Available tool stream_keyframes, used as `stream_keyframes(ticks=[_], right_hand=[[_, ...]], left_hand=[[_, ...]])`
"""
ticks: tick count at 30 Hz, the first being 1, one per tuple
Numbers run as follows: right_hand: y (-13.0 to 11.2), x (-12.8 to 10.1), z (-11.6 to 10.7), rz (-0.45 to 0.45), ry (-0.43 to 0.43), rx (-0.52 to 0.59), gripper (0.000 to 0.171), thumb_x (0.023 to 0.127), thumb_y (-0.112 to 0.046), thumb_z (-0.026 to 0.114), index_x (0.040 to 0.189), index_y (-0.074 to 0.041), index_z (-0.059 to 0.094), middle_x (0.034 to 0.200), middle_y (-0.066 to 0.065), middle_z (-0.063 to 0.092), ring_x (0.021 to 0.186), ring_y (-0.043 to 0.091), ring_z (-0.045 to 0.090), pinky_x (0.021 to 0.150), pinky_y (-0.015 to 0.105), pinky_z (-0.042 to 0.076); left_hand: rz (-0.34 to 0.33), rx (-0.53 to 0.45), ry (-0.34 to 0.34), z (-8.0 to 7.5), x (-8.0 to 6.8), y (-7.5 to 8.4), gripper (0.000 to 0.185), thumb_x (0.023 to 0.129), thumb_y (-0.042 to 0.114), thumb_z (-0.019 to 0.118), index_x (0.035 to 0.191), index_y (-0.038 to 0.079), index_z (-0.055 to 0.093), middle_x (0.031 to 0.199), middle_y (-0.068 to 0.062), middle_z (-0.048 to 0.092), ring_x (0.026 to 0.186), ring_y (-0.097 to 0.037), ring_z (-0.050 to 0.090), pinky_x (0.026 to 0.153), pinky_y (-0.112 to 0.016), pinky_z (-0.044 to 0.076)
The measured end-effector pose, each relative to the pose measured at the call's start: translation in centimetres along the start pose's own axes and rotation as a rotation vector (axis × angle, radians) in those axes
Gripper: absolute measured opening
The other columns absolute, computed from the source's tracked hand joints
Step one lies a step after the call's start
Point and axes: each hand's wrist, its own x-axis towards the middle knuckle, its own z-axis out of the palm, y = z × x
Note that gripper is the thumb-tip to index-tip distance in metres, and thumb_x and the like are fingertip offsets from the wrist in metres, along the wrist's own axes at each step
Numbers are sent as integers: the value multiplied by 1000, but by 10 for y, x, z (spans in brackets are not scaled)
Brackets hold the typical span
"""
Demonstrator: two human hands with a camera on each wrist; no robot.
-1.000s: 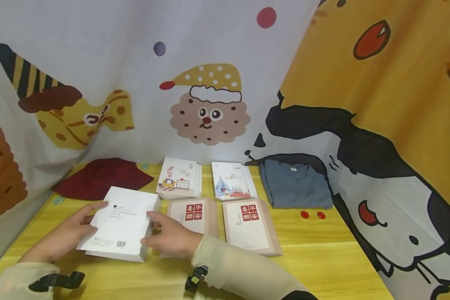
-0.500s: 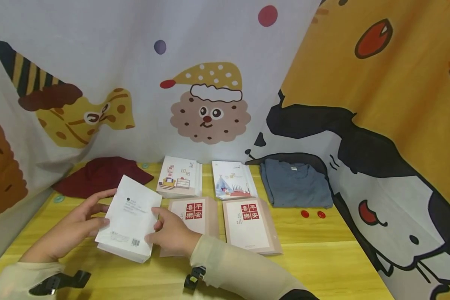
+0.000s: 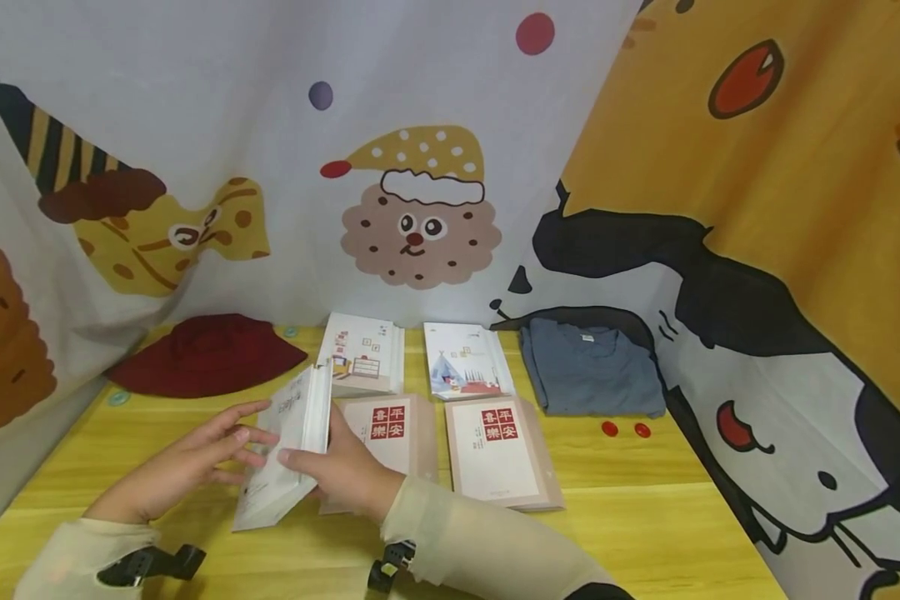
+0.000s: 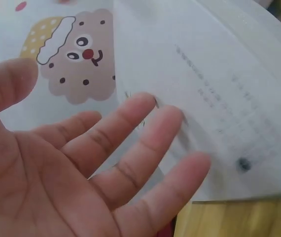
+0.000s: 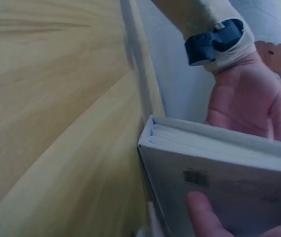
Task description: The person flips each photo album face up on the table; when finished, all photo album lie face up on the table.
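A white book (image 3: 291, 454) is held tilted up over the left part of the table, its page edges facing right and its text-printed back cover facing left. My right hand (image 3: 354, 471) grips it from the right, thumb on the cover just below the barcode (image 5: 196, 177) in the right wrist view, fingers hidden behind. At the book's left, my left hand (image 3: 210, 450) has its fingers spread and extended; in the left wrist view the fingertips (image 4: 167, 118) overlap the printed cover (image 4: 219, 89). Beside the right hand lies a beige book with a red square (image 3: 378, 429).
Another beige book (image 3: 495, 467) lies to its right. Behind stand two white illustrated book stacks (image 3: 356, 342), (image 3: 465, 350). A dark red hat (image 3: 202, 358) sits at back left, a folded blue-grey shirt (image 3: 592, 371) at back right, near two red discs (image 3: 609, 429).
The book has turned from cover-up to tilted on edge and shifted right. My left hand has let go of its left edge and followed rightward; my right hand still grips it.
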Motion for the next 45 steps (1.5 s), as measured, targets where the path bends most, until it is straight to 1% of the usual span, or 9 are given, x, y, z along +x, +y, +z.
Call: stream_keyframes(ticks=[5, 10, 13, 16, 20, 23, 29, 36, 45], right_hand=[[0, -1, 2, 10, 181, -197, 113, 87, -3, 77, 170, -29, 5, 150, 4, 55, 109, 7, 67, 95, 25, 55], [-1, -3, 5, 102, 253, -400, 94, 86, -4, 75, 167, -15, 29, 167, 17, 32, 130, 19, 52, 109, 28, 46], [-3, -4, 6, 124, 229, -383, 85, 85, 2, 72, 162, -14, 40, 167, 19, 25, 118, 24, 58, 82, 32, 60], [-7, -4, 7, 140, 174, -384, 86, 82, 0, 74, 161, -13, 42, 169, 17, 24, 117, 22, 57, 70, 31, 60], [-12, -3, 9, 160, 123, -466, 86, 83, -15, 81, 161, -10, 43, 165, 13, 39, 139, 19, 49, 107, 29, 49], [-13, -1, 10, 184, 128, -482, 87, 84, -24, 82, 160, -9, 43, 162, 9, 47, 147, 19, 45, 122, 33, 37], [-9, 2, 10, 236, 169, -389, 86, 83, -26, 83, 160, -19, 46, 162, 3, 47, 149, 22, 42, 124, 45, 35], [-10, -1, 6, 195, 195, -317, 79, 85, -24, 82, 157, -25, 50, 163, 2, 46, 149, 30, 44, 122, 47, 38], [-25, -21, -28, 104, 172, -341, 69, 90, -29, 78, 154, -30, 51, 162, 13, 45, 146, 36, 49, 117, 49, 45]], left_hand=[[-19, 82, 52, -1, -1, -6, 64, 115, 25, 42, 165, -1, 15, 150, -33, 52, 125, -26, 61, 92, -38, 57], [24, 236, 182, -6, -3, -22, 62, 111, 16, 53, 161, -6, 26, 151, -39, 44, 132, -46, 55, 87, -21, 54], [12, 228, 208, -11, -4, -33, 64, 109, 13, 55, 161, -8, 24, 152, -45, 36, 135, -58, 47, 86, -23, 55], [-44, 147, 174, -17, -5, -40, 68, 110, 16, 53, 163, -8, 17, 155, -47, 30, 129, -46, 55, 85, -31, 59], [-88, 127, 171, -21, -7, -42, 70, 111, 19, 52, 165, -6, 14, 156, -47, 29, 119, -28, 59, 82, -34, 60], [-108, 152, 206, -21, -7, -39, 70, 111, 19, 53, 165, -5, 15, 155, -47, 28, 119, -34, 59, 79, -35, 59], [-129, 222, 248, -21, -8, -32, 69, 110, 19, 55, 164, -5, 19, 156, -45, 28, 128, -47, 48, 77, -34, 57], [-148, 303, 269, -20, -8, -27, 69, 110, 24, 55, 164, -5, 21, 156, -43, 30, 133, -54, 42, 85, -35, 55], [-120, 474, 435, 8, -3, 1, 67, 111, 33, 53, 161, -5, 31, 158, -43, 31, 139, -63, 38, 105, -74, 41]])
